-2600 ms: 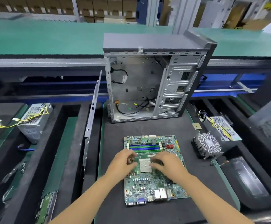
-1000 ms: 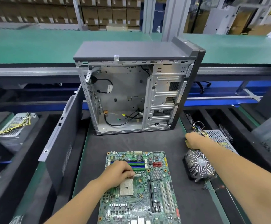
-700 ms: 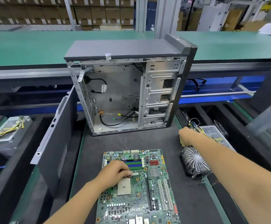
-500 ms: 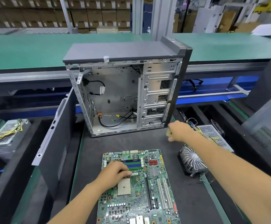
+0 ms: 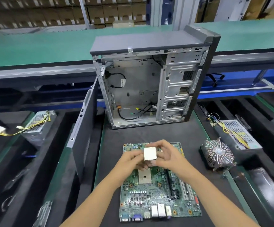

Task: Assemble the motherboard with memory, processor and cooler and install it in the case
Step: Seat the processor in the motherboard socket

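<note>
A green motherboard point(image 5: 159, 194) lies flat on the black mat in front of me, its bare square socket point(image 5: 144, 176) showing just below my hands. Above the board both hands hold a square silver processor point(image 5: 150, 154). My left hand point(image 5: 131, 161) pinches its left edge and my right hand point(image 5: 167, 154) pinches its right edge. The open grey case point(image 5: 149, 86) stands upright behind the board, loose cables on its floor. A round finned cooler point(image 5: 218, 154) sits on the mat to the right. The board's memory slots are hidden behind my hands.
A detached dark side panel point(image 5: 85, 122) leans at the left of the case. Power supplies with yellow wire bundles lie at the left point(image 5: 38, 125) and at the right point(image 5: 236, 133). Black foam trays flank the mat. A green conveyor point(image 5: 34, 46) runs behind.
My right hand reached to the right beside the cooler, picked up the processor and brought it back over the board. My left hand lifted off the socket and took the processor's other edge.
</note>
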